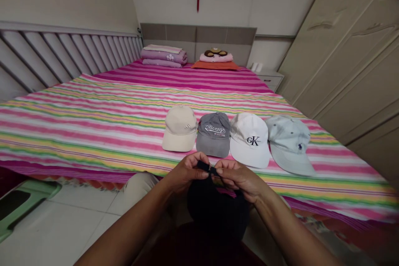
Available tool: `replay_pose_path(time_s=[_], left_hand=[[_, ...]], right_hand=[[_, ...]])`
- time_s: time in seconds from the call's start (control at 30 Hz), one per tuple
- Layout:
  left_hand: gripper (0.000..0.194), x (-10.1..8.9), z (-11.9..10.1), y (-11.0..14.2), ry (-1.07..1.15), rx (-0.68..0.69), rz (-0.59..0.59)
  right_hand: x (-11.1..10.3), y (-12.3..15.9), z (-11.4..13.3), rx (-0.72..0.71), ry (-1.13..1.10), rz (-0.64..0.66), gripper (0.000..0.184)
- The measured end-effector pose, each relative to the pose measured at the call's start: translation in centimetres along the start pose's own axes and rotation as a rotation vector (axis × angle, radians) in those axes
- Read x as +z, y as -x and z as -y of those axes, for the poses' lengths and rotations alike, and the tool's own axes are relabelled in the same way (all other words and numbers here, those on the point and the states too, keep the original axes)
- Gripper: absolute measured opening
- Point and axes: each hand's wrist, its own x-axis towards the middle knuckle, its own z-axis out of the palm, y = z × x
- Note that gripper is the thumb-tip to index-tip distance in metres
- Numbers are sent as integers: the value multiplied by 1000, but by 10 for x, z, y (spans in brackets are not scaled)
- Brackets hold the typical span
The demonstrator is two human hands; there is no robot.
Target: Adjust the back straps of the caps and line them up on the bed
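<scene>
Close to my body is a black cap [215,208], its back strap [204,166] with a small buckle turned up toward the bed. My left hand [188,172] pinches the strap on the left of the buckle. On the other side, my right hand [238,176] grips the strap between thumb and fingers. Just past my hands a row of caps lies on the bed: a beige cap [180,126], a grey cap [214,133] with white lettering, a white cap [249,139] with dark letters, and a pale grey-blue cap [289,141]. Much of the black cap is too dark to make out.
A striped sheet [93,120] covers the bed. Folded purple bedding [163,57] and a pink and orange pile [215,60] lie by the headboard [174,31]. A green stool [37,191] stands at the lower left. Wardrobe doors [349,58] rise on the right.
</scene>
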Motion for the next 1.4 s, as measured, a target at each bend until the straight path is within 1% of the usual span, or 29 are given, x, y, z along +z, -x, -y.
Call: replay_pose_path(time_s=[0.13, 0.2, 0.3, 0.43, 0.57, 0.73, 0.8, 0.87, 0.93, 1.0, 1.03, 1.07, 1.17, 1.2, 1.27, 1.33, 1.4], left_hand=[[31, 1, -1, 0, -15, -7, -21], [29, 2, -2, 0, -45, -18, -37], [26, 1, -3, 0, -101, -18, -51], [28, 0, -2, 0, -133, -24, -42], [27, 3, -3, 0, -169, -44, -46], [30, 6, -3, -1, -192, -54, -53], [30, 4, -5, -1, -204, -51, -14], [34, 1, -7, 1, -191, -54, 58], [47, -2, -10, 4, -153, -70, 142], [59, -3, -12, 5, -93, -90, 184], [59, -2, -12, 5, -65, -100, 175], [56, -1, -12, 4, -49, -107, 142], [37, 6, -12, 1, -64, -133, -4], [34, 8, -12, 0, -81, -139, -40], [33, 11, -15, -1, -94, -153, -61], [32, 12, -18, -1, -78, -165, -51], [32, 10, -22, 0, -55, -170, -47]], right_hand=[[1, -1, -2, -57, 47, 1, 24], [2, -2, -1, -75, 73, -7, 24], [4, -1, 2, -68, 93, -22, 25], [8, 0, 5, -57, 80, -47, 26], [9, -1, 3, -51, 65, -70, 29], [9, -4, 1, -23, 63, -118, 28], [9, -4, 2, -13, 61, -113, 28], [9, -3, 4, -5, 47, -108, 28], [9, -3, 5, -2, 31, -109, 29], [9, -3, 6, -6, 28, -116, 29], [9, -3, 6, -9, 33, -116, 29], [10, -3, 6, -14, 43, -120, 29], [12, -3, 7, -37, 86, -140, 30], [12, -3, 7, -45, 101, -145, 30], [10, -2, 10, -47, 129, -117, 33], [3, -1, 12, -22, 151, -42, 34], [-7, 1, 14, 13, 178, 34, 42]])
